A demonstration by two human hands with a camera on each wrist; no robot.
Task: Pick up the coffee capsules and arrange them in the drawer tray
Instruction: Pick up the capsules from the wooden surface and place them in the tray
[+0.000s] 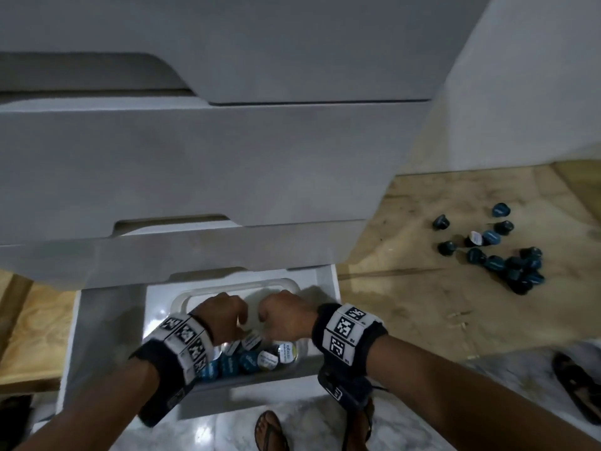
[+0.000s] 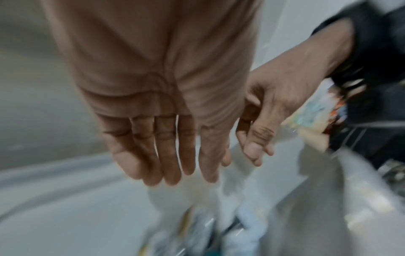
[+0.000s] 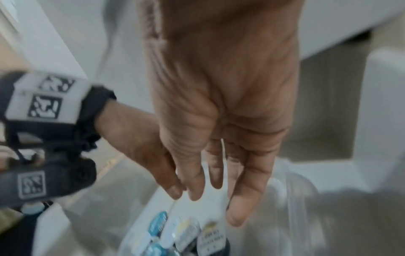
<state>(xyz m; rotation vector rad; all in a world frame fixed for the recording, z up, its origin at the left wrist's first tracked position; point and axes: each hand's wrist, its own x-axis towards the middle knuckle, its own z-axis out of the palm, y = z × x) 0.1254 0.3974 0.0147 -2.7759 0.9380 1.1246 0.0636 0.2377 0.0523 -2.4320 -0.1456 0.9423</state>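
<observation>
Both hands hang over the clear tray (image 1: 286, 283) in the open bottom drawer (image 1: 107, 320) at the lower centre of the head view. The left hand (image 1: 221, 315) and right hand (image 1: 286, 317) almost meet, fingers straight and slack in the wrist views — neither holds anything. Coffee capsules (image 1: 260, 356) crowd the tray's near end, partly hidden by the wrists. A second heap of capsules (image 1: 507, 255) lies on the plywood floor (image 1: 422, 304) at right, well apart. The shut upper drawer fronts (image 1: 195, 164) overhang the tray's far edge — a sandalled foot (image 1: 270, 431) stands on marble below.
</observation>
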